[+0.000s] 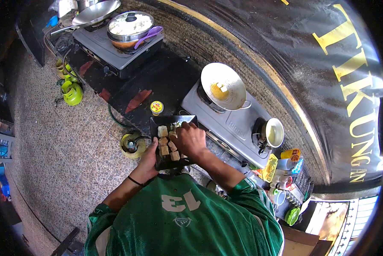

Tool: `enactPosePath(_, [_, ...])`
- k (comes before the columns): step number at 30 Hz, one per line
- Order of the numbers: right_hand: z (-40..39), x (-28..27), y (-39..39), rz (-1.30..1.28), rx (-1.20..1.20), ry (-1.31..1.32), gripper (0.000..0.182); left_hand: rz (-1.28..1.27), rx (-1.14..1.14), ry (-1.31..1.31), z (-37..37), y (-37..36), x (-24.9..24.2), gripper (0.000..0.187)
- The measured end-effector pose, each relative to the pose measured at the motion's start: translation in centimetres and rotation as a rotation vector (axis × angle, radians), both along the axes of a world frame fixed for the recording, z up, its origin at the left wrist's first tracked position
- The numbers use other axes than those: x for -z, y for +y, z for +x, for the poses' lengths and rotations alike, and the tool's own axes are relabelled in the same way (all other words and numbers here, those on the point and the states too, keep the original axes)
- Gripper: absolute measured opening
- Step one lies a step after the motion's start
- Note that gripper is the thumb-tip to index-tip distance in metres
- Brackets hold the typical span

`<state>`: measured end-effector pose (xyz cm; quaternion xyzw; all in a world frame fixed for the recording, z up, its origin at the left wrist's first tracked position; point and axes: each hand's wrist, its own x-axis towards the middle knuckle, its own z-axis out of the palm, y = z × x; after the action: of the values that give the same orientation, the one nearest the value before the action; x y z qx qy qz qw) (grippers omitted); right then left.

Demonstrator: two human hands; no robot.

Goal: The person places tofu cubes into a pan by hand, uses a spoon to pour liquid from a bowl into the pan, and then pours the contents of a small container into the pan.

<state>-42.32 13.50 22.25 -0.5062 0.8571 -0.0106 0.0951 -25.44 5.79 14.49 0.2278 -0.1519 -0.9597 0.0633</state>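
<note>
My left hand (146, 162) grips the near left side of a black rectangular plate (168, 119), its thumb over the rim. Several brown and pale cubes (164, 150), which look like tofu or tempeh, lie on it. Over the plate's right side is my right hand (189, 140), its fingers curled down and bunched together. Whatever sits between those fingertips is hidden. Small green and white pieces (174, 126) show beside them at the plate's far end. A small round yellow-labelled tin (156, 106) stands on the black counter just past the plate.
At right, a gas stove (238, 123) bears a wok (220, 79) with yellowish contents and a small pan (274, 132). Another stove (101, 47) holds a lidded pot (131, 27) and purple spoon (148, 36). Green gas cylinders (72, 93) stand on the floor; cups and bottles (290, 154) crowd the right.
</note>
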Motion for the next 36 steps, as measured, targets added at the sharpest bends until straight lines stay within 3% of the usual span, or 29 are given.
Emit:
enactPosePath(10, [0.2,1.5,-0.9,0.065,0.080,-0.070,0.042,-0.065,0.029,-0.044,-0.1,0.1,1.5,0.067])
enactPosePath(14, [0.3,2.3,-1.2,0.061,0.116,-0.076,0.041,-0.006,0.043,-0.089,0.0,-0.1,1.2,0.059])
enactPosePath(16, [0.6,1.7,-1.1,0.027,0.066,-0.052,0.032,0.006,0.040,-0.082,0.0,-0.1,1.7,0.059])
enactPosePath(18, [0.8,1.4,-0.9,0.014,0.060,-0.055,0.034,-0.035,0.040,-0.098,0.0,-0.1,2.2,0.069])
enactPosePath(25, [0.5,2.7,-1.0,0.077,0.069,-0.063,0.042,-0.061,0.043,-0.088,0.1,-0.1,2.7,0.067])
enactPosePath(27, [0.8,3.2,-1.1,0.077,0.087,-0.062,0.041,0.008,0.025,-0.107,0.1,-0.1,2.8,0.057])
enactPosePath(36, [0.9,3.9,-0.6,0.005,0.050,-0.047,0.039,-0.005,0.081,-0.168,0.5,-0.3,1.9,0.061])
